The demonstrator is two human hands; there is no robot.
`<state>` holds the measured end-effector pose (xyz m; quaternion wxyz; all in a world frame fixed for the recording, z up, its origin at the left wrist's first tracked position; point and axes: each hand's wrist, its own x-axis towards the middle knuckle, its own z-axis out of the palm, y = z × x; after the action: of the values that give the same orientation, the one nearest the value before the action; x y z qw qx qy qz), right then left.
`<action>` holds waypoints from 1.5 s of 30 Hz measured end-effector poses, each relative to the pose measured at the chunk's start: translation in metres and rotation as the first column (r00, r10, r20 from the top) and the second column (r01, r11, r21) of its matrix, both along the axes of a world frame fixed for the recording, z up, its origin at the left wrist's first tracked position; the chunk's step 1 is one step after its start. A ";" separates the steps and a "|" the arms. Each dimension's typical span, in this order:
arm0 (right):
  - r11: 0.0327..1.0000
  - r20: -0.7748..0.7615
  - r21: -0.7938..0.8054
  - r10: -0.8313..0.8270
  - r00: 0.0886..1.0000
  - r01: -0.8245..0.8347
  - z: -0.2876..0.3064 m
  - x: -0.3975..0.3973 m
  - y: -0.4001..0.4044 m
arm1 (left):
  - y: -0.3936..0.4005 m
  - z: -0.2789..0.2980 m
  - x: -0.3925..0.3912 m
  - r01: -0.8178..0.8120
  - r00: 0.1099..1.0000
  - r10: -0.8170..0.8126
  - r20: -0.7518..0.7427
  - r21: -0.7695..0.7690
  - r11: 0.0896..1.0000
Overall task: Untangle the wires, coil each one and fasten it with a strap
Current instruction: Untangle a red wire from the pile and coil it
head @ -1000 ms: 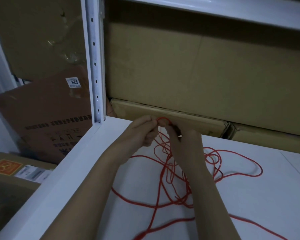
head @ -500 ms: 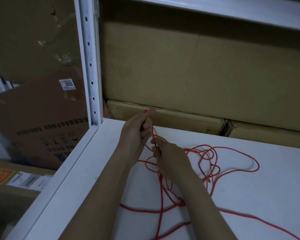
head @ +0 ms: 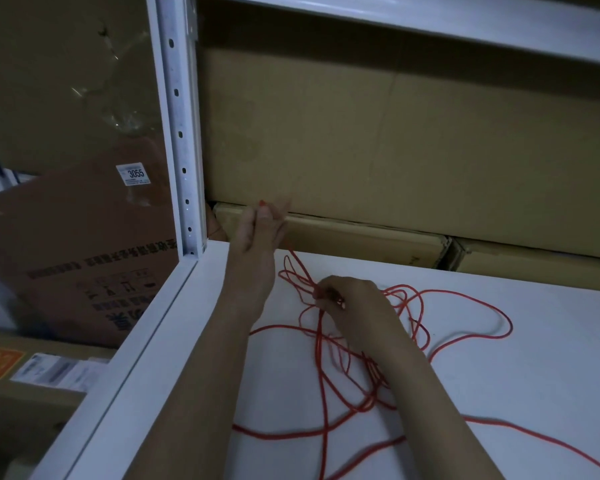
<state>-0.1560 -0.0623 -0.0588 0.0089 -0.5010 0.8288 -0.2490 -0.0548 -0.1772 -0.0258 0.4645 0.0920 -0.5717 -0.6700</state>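
Since a second ago the two hands have split apart: the left hand (head: 258, 233) has gone up toward the back of the shelf, pinching the end of the thin red wire (head: 465, 296) with the tip poking out above its fingers, while the right hand (head: 352, 306) has dropped down onto the white shelf surface (head: 534, 375) and looks like it's pinching a strand at the knotty bit, though it's dim so I can't be totally sure of that grip. Between them a length of wire runs pretty taut. Everything else is a loose mess of loops sprawled over the shelf in front of the brown cardboard boxes (head: 361, 133), some trailing off the near edge. My guess is this stuff is light, floppy and a bit springy, so it'll slide through fingers easily but snag on itself. Best bet seems to be keeping hold of the free end and feeding it back through the loops one at a time. No strap visible anywhere yet.
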 end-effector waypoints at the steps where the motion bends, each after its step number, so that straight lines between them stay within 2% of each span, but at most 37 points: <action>1: 0.999 -0.052 0.031 -0.027 0.998 0.029 0.000 -0.002 0.001 | -0.002 0.000 0.001 -0.028 0.999 0.028 -0.020 -0.017 0.999; 4: 0.993 -0.158 0.065 -0.089 0.983 0.100 0.001 -0.005 0.004 | -0.011 -0.003 0.002 -0.134 0.990 0.129 -0.058 -0.087 0.987; 6: 0.989 -0.240 0.084 -0.102 0.966 0.125 0.003 -0.003 0.004 | -0.014 -0.004 0.003 -0.207 0.978 0.206 -0.023 -0.127 0.970; 9: 0.999 -0.371 0.049 0.005 0.929 0.014 0.002 -0.004 0.003 | -0.006 -0.003 0.000 -0.214 0.968 0.237 0.079 -0.228 0.950; 11: 0.993 -0.314 0.018 0.119 0.942 -0.120 0.002 -0.005 0.003 | -0.002 -0.003 -0.002 -0.206 0.961 0.250 0.118 -0.299 0.932; 14: 0.973 -0.173 0.029 0.229 0.958 -0.227 0.005 -0.006 0.004 | -0.009 -0.008 -0.002 -0.219 0.941 0.302 0.152 -0.406 0.887; 16: 0.969 -0.111 -0.021 0.242 0.964 -0.246 0.007 -0.006 0.006 | -0.014 -0.014 0.001 -0.200 0.919 0.339 0.201 -0.504 0.840; 19: 0.958 -0.072 -0.177 0.217 0.973 -0.227 0.011 -0.006 0.007 | -0.022 -0.025 0.004 -0.178 0.824 0.496 0.273 -0.707 0.684; 21: 0.936 -0.105 -0.301 0.157 0.982 -0.182 0.012 -0.008 0.006 | -0.026 -0.028 0.004 -0.132 0.797 0.518 0.312 -0.746 0.653; 24: 0.890 -0.179 -0.446 0.014 0.984 -0.094 0.008 -0.013 0.005 | -0.019 -0.022 0.002 0.051 0.779 0.416 0.469 -0.708 0.704; 26: 0.867 -0.214 -0.496 -0.082 0.973 -0.036 0.005 -0.018 0.005 | -0.011 -0.020 -0.002 0.174 0.786 0.268 0.557 -0.616 0.768; 29: 0.846 -0.249 -0.533 -0.180 0.952 0.020 0.003 -0.026 0.008 | 0.001 -0.015 -0.003 0.286 0.792 0.058 0.608 -0.453 0.844; 31: 0.846 -0.265 -0.530 -0.219 0.939 0.047 0.002 -0.029 0.009 | 0.005 -0.010 -0.003 0.352 0.760 0.026 0.650 -0.444 0.824; 34: 0.857 -0.237 -0.511 -0.214 0.948 0.066 0.002 -0.031 0.008 | 0.011 -0.003 -0.001 0.440 0.645 0.117 0.755 -0.492 0.751; 36: 0.861 -0.210 -0.506 -0.179 0.961 0.050 0.000 -0.033 0.008 | 0.012 -0.001 -0.001 0.389 0.654 0.168 0.737 -0.519 0.761; 39: 0.923 -0.386 -0.384 -0.173 0.906 0.013 -0.001 -0.035 0.009 | 0.010 0.002 0.002 0.178 0.751 0.238 0.616 -0.536 0.825; 41: 0.921 -0.448 -0.388 -0.150 0.881 -0.040 0.005 -0.030 0.008 | 0.008 0.003 0.002 0.107 0.792 0.235 0.564 -0.507 0.855; 43: 0.905 -0.337 -0.410 -0.037 0.941 -0.111 0.012 -0.019 0.007 | 0.008 0.003 0.003 0.073 0.832 0.200 0.518 -0.459 0.886; 45: 0.912 -0.091 -0.397 0.072 0.993 -0.102 0.016 -0.010 0.006 | 0.010 0.006 0.003 0.072 0.872 0.132 0.470 -0.392 0.917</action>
<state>-0.1663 -0.0561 -0.0426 -0.1136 -0.5376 0.7367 -0.3941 -0.0516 -0.1669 -0.0197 0.3247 0.1707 -0.7925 -0.4872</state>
